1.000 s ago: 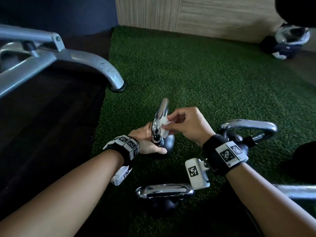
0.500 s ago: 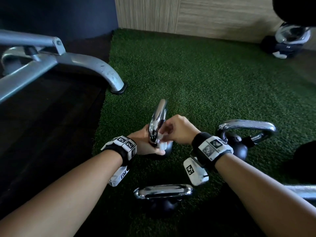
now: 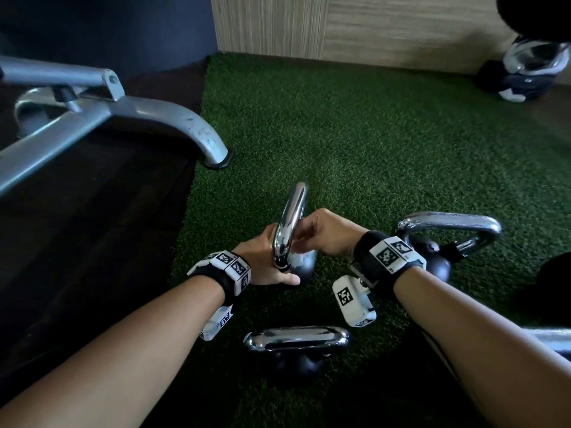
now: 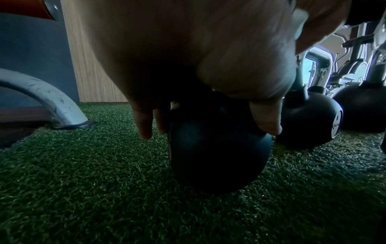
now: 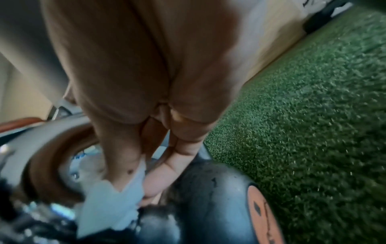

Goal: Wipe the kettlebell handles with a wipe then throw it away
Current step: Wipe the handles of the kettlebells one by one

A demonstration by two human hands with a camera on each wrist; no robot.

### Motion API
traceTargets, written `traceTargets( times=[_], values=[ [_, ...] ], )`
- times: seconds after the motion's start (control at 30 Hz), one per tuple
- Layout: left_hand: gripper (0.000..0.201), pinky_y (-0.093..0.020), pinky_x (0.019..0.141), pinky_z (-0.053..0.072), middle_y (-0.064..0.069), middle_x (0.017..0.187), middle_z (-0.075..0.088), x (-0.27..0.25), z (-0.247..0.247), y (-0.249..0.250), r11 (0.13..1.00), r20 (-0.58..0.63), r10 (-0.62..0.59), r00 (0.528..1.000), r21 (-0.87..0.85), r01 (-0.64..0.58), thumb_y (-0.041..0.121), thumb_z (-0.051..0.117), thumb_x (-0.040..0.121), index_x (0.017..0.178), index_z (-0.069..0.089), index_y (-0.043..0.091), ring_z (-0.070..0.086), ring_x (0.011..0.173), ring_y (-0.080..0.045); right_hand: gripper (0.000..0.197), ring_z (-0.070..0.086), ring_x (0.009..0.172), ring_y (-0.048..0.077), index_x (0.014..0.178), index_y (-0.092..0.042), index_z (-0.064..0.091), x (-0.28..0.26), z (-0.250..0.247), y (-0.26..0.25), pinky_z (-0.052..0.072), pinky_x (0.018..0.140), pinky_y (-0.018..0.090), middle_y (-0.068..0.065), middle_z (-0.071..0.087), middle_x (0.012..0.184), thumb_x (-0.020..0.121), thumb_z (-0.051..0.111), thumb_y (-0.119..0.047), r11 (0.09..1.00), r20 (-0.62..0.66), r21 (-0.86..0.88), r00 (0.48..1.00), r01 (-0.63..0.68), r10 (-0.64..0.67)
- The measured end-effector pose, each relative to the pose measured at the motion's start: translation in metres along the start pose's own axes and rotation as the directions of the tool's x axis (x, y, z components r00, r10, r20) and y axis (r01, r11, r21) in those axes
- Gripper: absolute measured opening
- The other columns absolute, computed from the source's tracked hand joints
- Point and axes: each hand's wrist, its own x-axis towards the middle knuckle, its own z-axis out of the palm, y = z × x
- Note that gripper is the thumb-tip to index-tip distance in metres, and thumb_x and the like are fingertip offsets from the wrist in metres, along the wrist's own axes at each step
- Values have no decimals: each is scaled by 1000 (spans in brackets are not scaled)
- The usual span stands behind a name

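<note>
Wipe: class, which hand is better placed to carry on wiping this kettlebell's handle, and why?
Right. The right hand already pinches the wipe against the handle; the left hand is busy steadying the kettlebell on the turf.

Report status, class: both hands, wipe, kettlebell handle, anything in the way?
Left hand steadies the kettlebell. Right hand presses the wipe low on its handle. Nothing in the way.

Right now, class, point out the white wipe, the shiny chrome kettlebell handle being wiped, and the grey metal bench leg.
white wipe [image 5: 108, 208], right wrist view, its crumpled middle.
chrome kettlebell handle [image 3: 292, 217], head view, its curved upper bar.
grey metal bench leg [image 3: 197, 126], head view, its bend above the foot.
</note>
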Motion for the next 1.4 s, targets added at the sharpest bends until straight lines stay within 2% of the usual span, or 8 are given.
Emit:
traceTargets(
  times=[0.2,0.3,0.4,0.53,0.73,0.9,1.1,1.4],
  values=[
    [88,-39,120,36,2,160,24,-2,0,1,995,48,66,997,76,-70,95,48,65,143,38,54,35,143,-20,17,72,85,13,99,-9,81,2,-1,-4,59,91,39,11,80,99,86,78,1,997,32,-37,997,-66,67],
    [89,-42,126,26,5,166,16,-3,6,-3,996,48,81,996,44,-83,101,41,65,146,21,72,23,152,-19,31,75,83,19,117,12,67,-3,0,-9,63,83,30,20,75,103,88,61,19,890,137,406,977,-208,165],
    [101,-35,124,31,10,162,20,-7,3,-3,995,2,16,1000,-98,-16,89,67,62,149,31,54,31,148,-13,31,77,81,20,124,12,61,-4,-4,-11,64,75,26,20,72,107,95,54,16,674,226,659,943,-334,246],
    [118,-31,122,33,14,161,24,-12,-1,4,961,-57,-56,997,-275,38,65,87,57,151,17,51,37,143,-5,20,78,82,18,107,1,67,-6,-4,-8,64,80,26,14,77,95,97,51,8,426,163,871,961,-246,222],
    [122,-36,122,35,17,161,24,-9,2,5,954,-39,-53,998,-298,39,75,83,51,151,15,57,36,145,-4,18,78,80,22,103,1,70,-11,6,-6,65,79,30,14,77,91,95,56,9,435,127,877,971,-206,203],
    [127,-42,121,37,10,166,15,-16,-5,9,970,-14,-40,999,-240,35,74,76,56,138,-21,74,38,147,-16,19,76,67,19,98,2,66,3,15,-5,64,67,26,14,76,80,96,51,13,335,-156,941,948,56,279],
    [134,-42,115,44,11,157,29,-10,7,0,962,-35,-127,991,-248,115,86,79,46,154,12,42,49,138,-16,27,72,68,26,87,-3,60,3,24,-2,65,63,35,14,71,80,80,73,20,614,-481,759,822,216,305],
    [127,-42,118,41,0,159,27,-6,17,-6,993,-68,-4,998,-121,-4,87,65,57,159,22,27,42,143,-21,25,77,74,16,79,-24,68,24,14,3,65,73,44,-3,78,80,70,90,-16,955,-765,297,598,0,238]
  ],
)
